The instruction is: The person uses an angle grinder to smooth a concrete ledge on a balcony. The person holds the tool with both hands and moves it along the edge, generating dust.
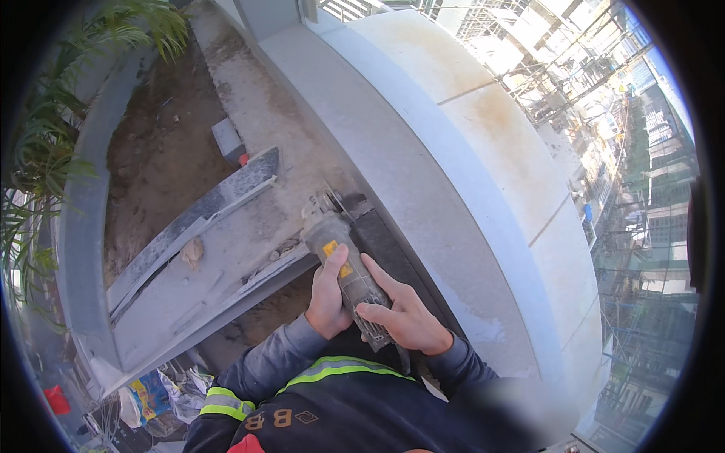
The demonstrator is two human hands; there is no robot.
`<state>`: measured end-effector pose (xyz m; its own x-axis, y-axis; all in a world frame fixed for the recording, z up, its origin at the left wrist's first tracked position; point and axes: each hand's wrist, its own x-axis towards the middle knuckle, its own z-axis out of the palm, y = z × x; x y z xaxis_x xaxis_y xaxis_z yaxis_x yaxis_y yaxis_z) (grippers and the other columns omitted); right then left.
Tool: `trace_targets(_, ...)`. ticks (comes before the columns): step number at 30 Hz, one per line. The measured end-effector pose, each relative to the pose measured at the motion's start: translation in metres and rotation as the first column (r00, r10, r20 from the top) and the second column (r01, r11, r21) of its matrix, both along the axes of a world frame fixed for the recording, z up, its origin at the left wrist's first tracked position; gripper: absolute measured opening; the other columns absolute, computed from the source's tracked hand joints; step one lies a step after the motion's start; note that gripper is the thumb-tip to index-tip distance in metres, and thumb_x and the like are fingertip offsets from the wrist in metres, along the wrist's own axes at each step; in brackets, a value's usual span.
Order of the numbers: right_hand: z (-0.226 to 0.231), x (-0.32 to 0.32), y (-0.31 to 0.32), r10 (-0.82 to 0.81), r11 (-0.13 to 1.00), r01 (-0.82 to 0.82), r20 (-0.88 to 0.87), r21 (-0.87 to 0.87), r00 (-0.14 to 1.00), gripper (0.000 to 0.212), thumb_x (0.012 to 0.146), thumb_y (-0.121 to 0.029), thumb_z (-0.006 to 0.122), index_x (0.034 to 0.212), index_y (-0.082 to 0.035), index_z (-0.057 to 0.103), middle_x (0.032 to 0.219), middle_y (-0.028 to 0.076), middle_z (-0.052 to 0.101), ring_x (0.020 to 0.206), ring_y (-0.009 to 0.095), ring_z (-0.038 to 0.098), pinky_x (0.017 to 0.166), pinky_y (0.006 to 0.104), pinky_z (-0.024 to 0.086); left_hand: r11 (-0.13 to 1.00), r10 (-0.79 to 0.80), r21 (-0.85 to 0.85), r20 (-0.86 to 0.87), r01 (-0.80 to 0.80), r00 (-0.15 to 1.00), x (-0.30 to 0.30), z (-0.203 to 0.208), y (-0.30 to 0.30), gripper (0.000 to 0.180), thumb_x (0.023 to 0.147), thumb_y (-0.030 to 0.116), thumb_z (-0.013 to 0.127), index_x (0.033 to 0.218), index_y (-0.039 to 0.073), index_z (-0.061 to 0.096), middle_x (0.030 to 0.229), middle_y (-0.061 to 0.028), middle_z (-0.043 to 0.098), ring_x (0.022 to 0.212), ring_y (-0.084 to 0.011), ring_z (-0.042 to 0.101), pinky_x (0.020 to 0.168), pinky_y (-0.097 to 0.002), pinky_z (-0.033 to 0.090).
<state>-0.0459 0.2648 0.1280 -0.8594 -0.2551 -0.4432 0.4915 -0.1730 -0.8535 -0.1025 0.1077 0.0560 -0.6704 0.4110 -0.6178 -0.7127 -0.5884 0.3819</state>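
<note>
A dusty grey angle grinder with yellow labels is held in front of my body, its head pointing away from me. My left hand is closed around the left side of its body, with the thumb lying along the top. My right hand grips the rear part from the right. The thin disc at the grinder's head is beside the end of a dark strip, which runs along the foot of the pale parapet. Whether the disc touches the strip, I cannot tell.
A pale curved parapet rises on the right, with a building site far below. On the left, a loose dark stone strip lies by a soil bed, near a small grey box. Palm leaves hang at the far left; bags lie lower left.
</note>
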Motion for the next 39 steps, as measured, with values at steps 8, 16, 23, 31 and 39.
trace_targets(8,-0.005,0.002,-0.001,0.008,0.999,-0.010,-0.049,-0.037,0.999,0.087,0.100,-0.012,0.067,0.170,-0.004,0.016,0.113,0.011,0.068,0.081,0.013,0.068,0.075,0.0302,0.057,0.999,0.009,-0.036,-0.069,-0.012,0.998,0.000,0.004,-0.004,0.040,0.107,0.043,0.058,0.127,0.008,0.060,0.108,-0.0075,0.068,0.096,-0.0218,0.070,0.086,-0.0397,0.060)
trace_targets(16,-0.003,0.001,-0.001,0.008,0.999,-0.008,-0.008,-0.043,1.000,0.087,0.100,-0.012,0.067,0.170,-0.004,0.016,0.116,0.011,0.068,0.082,0.013,0.068,0.076,0.0305,0.058,0.999,0.020,-0.030,-0.062,-0.022,0.998,0.001,0.003,-0.002,0.039,0.107,0.043,0.058,0.125,0.008,0.061,0.108,-0.0072,0.068,0.096,-0.0219,0.070,0.086,-0.0401,0.060)
trace_targets(23,-0.002,-0.002,-0.001,0.015,1.000,-0.015,0.000,-0.025,1.000,0.088,0.100,-0.012,0.066,0.170,-0.005,0.015,0.114,0.011,0.068,0.081,0.013,0.068,0.075,0.0302,0.058,0.999,0.023,-0.037,-0.053,-0.025,0.998,-0.001,0.001,-0.001,0.038,0.108,0.043,0.057,0.123,0.009,0.060,0.107,-0.0076,0.068,0.096,-0.0224,0.071,0.086,-0.0399,0.060)
trace_targets(31,-0.005,-0.005,-0.002,0.002,0.999,-0.001,0.028,-0.046,1.000,0.087,0.100,-0.011,0.066,0.170,-0.005,0.014,0.116,0.011,0.067,0.080,0.013,0.069,0.074,0.0295,0.058,0.999,0.013,-0.049,-0.040,-0.015,0.999,-0.005,-0.003,-0.002,0.036,0.108,0.043,0.057,0.122,0.009,0.059,0.107,-0.0083,0.068,0.094,-0.0227,0.071,0.084,-0.0417,0.061)
trace_targets(39,-0.007,-0.005,0.000,0.014,0.999,-0.012,0.048,-0.035,0.999,0.087,0.100,-0.011,0.066,0.171,-0.006,0.014,0.117,0.012,0.067,0.080,0.014,0.070,0.074,0.0298,0.058,0.997,0.000,-0.074,-0.033,-0.002,0.999,-0.005,0.004,-0.002,0.035,0.109,0.041,0.057,0.123,0.010,0.058,0.107,-0.0059,0.068,0.096,-0.0207,0.070,0.086,-0.0408,0.060)
